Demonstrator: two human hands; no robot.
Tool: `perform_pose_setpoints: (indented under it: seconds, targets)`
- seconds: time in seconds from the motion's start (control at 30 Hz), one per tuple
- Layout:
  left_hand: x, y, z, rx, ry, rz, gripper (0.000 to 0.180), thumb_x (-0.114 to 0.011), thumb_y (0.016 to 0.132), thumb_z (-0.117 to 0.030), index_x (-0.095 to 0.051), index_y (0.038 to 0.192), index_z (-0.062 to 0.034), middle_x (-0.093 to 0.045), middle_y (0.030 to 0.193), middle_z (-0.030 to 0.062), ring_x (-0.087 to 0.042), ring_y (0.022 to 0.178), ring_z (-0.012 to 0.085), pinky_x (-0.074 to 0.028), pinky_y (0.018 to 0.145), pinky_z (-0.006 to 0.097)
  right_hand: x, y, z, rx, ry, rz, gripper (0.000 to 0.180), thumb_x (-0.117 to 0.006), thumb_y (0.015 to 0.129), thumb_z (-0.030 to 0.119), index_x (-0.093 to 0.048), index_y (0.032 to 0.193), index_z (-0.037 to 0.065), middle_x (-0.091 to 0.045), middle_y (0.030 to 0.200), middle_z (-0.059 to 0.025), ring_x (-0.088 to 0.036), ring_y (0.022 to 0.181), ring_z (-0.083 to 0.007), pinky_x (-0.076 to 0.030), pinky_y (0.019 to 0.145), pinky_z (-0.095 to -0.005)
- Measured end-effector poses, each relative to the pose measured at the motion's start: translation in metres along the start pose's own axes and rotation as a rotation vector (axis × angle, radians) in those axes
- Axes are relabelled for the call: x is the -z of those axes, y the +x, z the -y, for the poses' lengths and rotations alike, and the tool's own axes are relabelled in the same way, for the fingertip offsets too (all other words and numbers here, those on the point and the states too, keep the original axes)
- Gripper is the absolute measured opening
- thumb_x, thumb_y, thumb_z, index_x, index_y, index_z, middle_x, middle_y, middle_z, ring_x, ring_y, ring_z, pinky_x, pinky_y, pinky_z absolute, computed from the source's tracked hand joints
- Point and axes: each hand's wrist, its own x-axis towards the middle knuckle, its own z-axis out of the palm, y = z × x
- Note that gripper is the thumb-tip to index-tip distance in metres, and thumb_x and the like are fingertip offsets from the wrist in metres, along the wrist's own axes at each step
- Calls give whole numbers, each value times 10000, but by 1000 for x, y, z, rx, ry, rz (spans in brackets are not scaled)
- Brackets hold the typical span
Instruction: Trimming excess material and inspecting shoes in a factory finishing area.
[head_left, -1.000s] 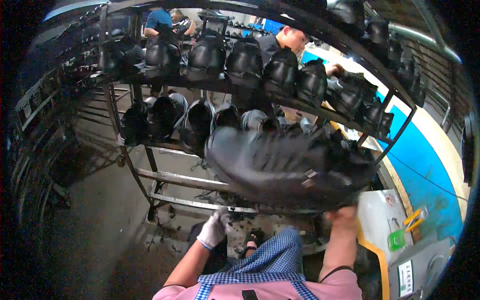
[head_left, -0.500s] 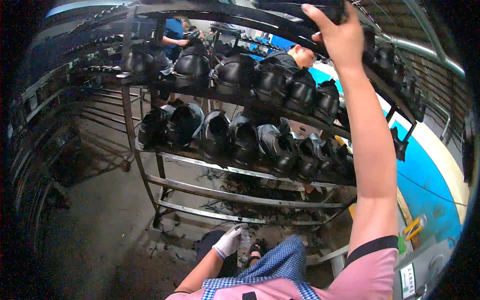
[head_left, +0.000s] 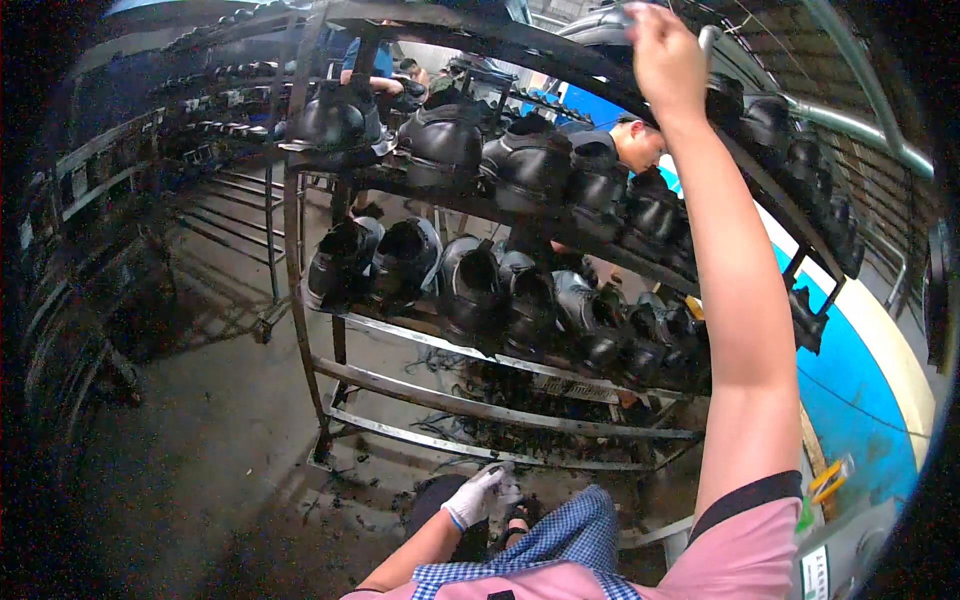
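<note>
Overhead, the bare right hand (head_left: 668, 68) is raised, fingers loosely bent, just beside a black shoe (head_left: 603, 30) atop a metal rack (head_left: 450, 402); low down, the gloved left hand (head_left: 478, 497) is half curled. Whether either grips anything is hard to tell. Other black shoes (head_left: 470, 290) line the rack, above a littered grey floor (head_left: 225, 410).

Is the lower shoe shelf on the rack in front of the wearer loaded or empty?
Loaded: black shoes stand side by side along it, several with their openings showing.
</note>
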Motion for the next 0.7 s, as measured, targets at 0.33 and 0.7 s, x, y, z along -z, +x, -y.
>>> perform_pose_setpoints:
  seconds: [0.33,0.7]
  targets:
    - [6,1,4,-1,-22,33,352,-493,913,-231,-439,1220,-68,-537,1000,117,-549,947,250,-475,851,412,-41,24,118,101,147,444,1045,-784,559,430,-244,1378,70,-460,1255,-226,-497,1112,-349,-396,936,-403]
    - [15,9,1,-33,-30,93,371,-489,912,-254,-440,1235,-80,-555,1042,88,-550,945,222,-466,855,388,6,-55,121,192,538,-38,805,-735,678,309,-322,1319,51,-508,1189,-216,-518,1079,-336,-435,884,-383]
